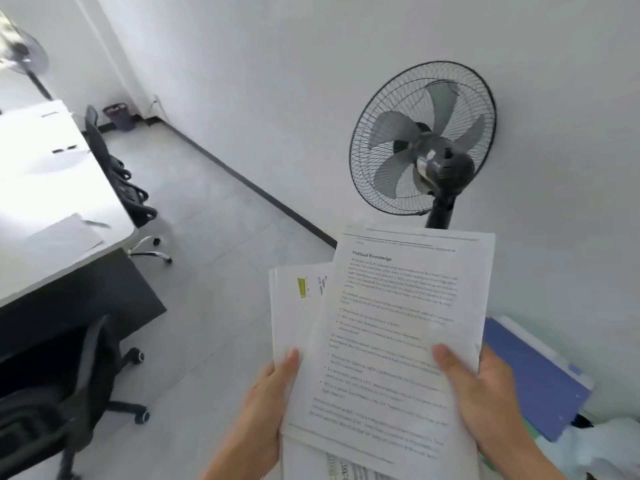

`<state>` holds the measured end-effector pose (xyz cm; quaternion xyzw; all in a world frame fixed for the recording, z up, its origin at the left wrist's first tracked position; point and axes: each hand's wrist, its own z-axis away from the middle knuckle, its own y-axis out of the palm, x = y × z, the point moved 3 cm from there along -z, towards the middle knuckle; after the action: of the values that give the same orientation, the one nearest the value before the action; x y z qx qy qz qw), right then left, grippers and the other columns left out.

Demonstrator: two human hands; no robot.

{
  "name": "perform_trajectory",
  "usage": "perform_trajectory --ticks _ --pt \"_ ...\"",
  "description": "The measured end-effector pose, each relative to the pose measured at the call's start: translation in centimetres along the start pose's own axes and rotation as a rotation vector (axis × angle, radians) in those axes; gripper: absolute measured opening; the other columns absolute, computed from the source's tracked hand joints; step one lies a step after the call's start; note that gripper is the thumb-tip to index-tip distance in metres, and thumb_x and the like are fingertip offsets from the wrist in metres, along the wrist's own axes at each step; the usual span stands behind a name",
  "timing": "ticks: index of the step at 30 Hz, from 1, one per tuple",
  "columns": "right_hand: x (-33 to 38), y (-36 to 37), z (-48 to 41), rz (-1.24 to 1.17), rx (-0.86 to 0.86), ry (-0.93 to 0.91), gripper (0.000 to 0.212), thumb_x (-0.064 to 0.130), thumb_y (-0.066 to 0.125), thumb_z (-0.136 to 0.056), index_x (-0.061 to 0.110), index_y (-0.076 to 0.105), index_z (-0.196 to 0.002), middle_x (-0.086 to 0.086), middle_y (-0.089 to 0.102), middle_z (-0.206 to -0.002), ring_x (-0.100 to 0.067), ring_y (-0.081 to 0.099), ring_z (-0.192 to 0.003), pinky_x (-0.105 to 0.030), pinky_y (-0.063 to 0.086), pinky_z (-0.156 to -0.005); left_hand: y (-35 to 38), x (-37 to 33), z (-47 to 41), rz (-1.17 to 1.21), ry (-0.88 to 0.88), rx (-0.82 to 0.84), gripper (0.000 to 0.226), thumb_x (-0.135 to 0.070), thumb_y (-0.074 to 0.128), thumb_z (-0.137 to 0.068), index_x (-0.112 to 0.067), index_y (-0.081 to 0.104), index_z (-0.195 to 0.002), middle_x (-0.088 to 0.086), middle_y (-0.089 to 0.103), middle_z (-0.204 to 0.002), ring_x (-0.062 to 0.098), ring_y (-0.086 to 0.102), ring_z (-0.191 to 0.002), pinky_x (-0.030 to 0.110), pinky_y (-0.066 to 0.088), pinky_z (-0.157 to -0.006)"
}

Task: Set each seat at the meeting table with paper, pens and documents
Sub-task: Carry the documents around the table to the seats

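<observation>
I hold a fanned stack of printed documents (pixel 391 327) low in the middle of the view. The top sheet is headed "Political Knowledge". My left hand (pixel 266 403) grips the stack's left edge, thumb on top. My right hand (pixel 485 396) grips the right edge, thumb pressed on the top sheet. The white meeting table (pixel 20 271) lies at the left. On it, near its front corner, rests a sheet of paper (pixel 64 237) with a pen (pixel 95 223) beside it. Two dark pens (pixel 64 149) lie farther back on the table.
A black standing fan (pixel 424 140) stands against the white wall right behind the papers. Black office chairs (pixel 117 174) line the table's right side; another chair (pixel 65 400) is at the lower left. A blue folder (pixel 533 375) lies at the right. A bin (pixel 119 116) sits in the far corner.
</observation>
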<state>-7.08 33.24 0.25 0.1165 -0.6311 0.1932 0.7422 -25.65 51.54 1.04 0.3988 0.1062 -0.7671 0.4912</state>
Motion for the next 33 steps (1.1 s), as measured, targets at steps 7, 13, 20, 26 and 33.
perform_trajectory --ticks 7,13,20,26,33 --pt "1.7 11.3 -4.0 -0.070 0.394 0.143 0.019 0.024 0.071 -0.084 0.007 0.072 -0.093 -0.007 0.079 -0.084 -0.015 0.075 -0.068 -0.019 0.055 -0.051 -8.8 -2.6 -1.8 0.228 -0.030 -0.012 0.049 -0.029 0.063 -0.081 -0.001 0.063 -0.121 0.025 0.068 -0.115 0.046 0.062 -0.110 0.058 0.048 -0.097" --pt "1.3 20.4 -11.3 0.026 0.527 0.212 0.010 0.009 0.063 -0.089 0.009 0.071 -0.095 -0.006 0.079 -0.083 -0.021 0.076 -0.070 -0.024 0.058 -0.051 -12.3 -6.6 -6.4 0.352 0.071 -0.102 0.053 -0.018 0.071 -0.083 0.002 0.053 -0.128 0.029 0.066 -0.118 0.050 0.061 -0.109 0.061 0.052 -0.087" --pt "2.7 31.7 -19.3 0.013 0.683 0.268 0.015 0.012 0.064 -0.089 0.004 0.070 -0.100 -0.008 0.079 -0.085 -0.024 0.076 -0.073 -0.026 0.058 -0.053 -14.5 -13.0 -12.2 0.460 0.225 -0.228 0.049 -0.019 0.071 -0.078 0.001 0.060 -0.122 0.030 0.065 -0.118 0.051 0.062 -0.107 0.063 0.051 -0.088" --pt "2.9 41.1 -21.7 0.002 0.921 0.427 0.031 0.016 0.066 -0.080 0.005 0.068 -0.109 -0.017 0.076 -0.100 -0.038 0.074 -0.088 -0.043 0.061 -0.070 -19.5 -15.4 -14.1 0.494 0.282 -0.538 0.045 -0.023 0.074 -0.081 -0.001 0.061 -0.118 0.025 0.070 -0.110 0.045 0.068 -0.100 0.061 0.050 -0.092" --pt "2.0 53.8 -23.2 0.098 1.005 0.467 0.034 0.014 0.067 -0.077 -0.007 0.070 -0.104 -0.024 0.074 -0.100 -0.042 0.072 -0.090 -0.052 0.057 -0.083 -28.0 -19.4 -18.4 0.543 0.303 -0.674 0.028 -0.015 0.061 -0.083 -0.001 0.067 -0.106 0.024 0.074 -0.100 0.045 0.069 -0.094 0.056 0.051 -0.090"
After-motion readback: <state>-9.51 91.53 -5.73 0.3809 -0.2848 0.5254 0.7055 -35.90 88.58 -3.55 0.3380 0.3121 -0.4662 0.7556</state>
